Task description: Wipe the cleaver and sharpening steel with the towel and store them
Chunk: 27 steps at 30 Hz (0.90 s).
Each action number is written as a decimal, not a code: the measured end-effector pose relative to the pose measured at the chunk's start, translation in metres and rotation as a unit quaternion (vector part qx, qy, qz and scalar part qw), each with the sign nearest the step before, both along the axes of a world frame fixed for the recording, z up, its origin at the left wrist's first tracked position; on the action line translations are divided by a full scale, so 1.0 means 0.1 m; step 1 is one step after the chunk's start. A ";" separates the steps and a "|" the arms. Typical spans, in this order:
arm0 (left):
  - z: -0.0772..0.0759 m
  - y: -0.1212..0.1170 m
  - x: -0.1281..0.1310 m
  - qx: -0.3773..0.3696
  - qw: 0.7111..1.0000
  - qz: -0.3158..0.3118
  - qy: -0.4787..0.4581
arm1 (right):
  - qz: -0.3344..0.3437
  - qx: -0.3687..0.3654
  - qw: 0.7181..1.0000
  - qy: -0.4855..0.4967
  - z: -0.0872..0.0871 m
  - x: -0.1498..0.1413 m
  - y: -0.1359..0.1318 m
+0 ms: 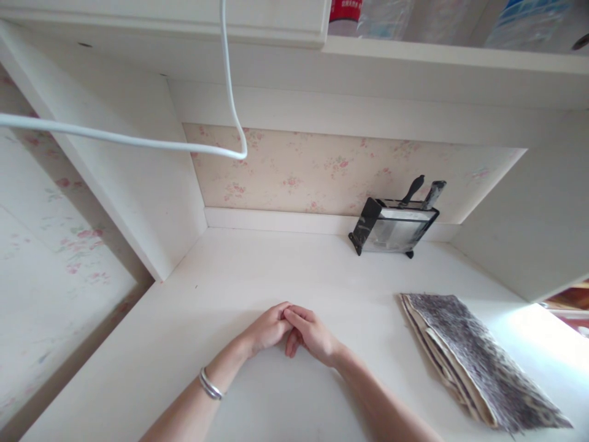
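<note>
My left hand (269, 328) and my right hand (315, 334) are clasped together above the white counter (257, 264), near the middle of the head view. The right thumb lies over the left hand's fingertips, and some right fingers curl down below. Both hands are closed, and no object shows in them. A silver bangle (210, 384) circles my left wrist. To the right of the hands lies a folded grey, shaggy cloth (478, 362) with a beige backing. Behind it, near the wall, stands a black-framed knife holder (396, 230) with two dark handles sticking up.
A white cable (184, 146) hangs bent across the upper left, close to the camera. Overhead runs a white shelf (437, 58) holding a red-labelled bottle (345, 11) and clear plastic packaging. White side panels (119, 141) and a floral-papered wall (285, 172) enclose the counter.
</note>
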<state>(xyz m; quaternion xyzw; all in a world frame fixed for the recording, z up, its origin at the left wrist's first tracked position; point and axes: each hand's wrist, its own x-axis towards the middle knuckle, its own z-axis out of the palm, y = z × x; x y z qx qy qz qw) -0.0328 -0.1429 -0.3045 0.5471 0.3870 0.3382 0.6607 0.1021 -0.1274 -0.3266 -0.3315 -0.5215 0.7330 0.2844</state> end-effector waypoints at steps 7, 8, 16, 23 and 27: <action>-0.03 0.00 0.00 0.012 1.000 0.008 0.008 | 0.003 -0.014 1.000 -0.004 0.02 0.00 -0.01; -0.03 0.00 0.00 0.012 1.000 0.009 0.009 | 0.001 -0.014 1.000 -0.005 0.03 0.00 -0.01; -0.10 0.03 -0.04 0.013 0.996 0.017 0.082 | 0.015 -0.014 1.000 -0.002 0.08 -0.01 -0.02; -0.09 0.03 -0.04 0.030 0.996 0.003 0.083 | 0.020 -0.012 1.000 -0.005 0.09 -0.01 -0.03; -0.09 0.03 -0.03 0.032 0.996 0.003 0.083 | 0.015 -0.014 1.000 -0.005 0.07 -0.01 -0.02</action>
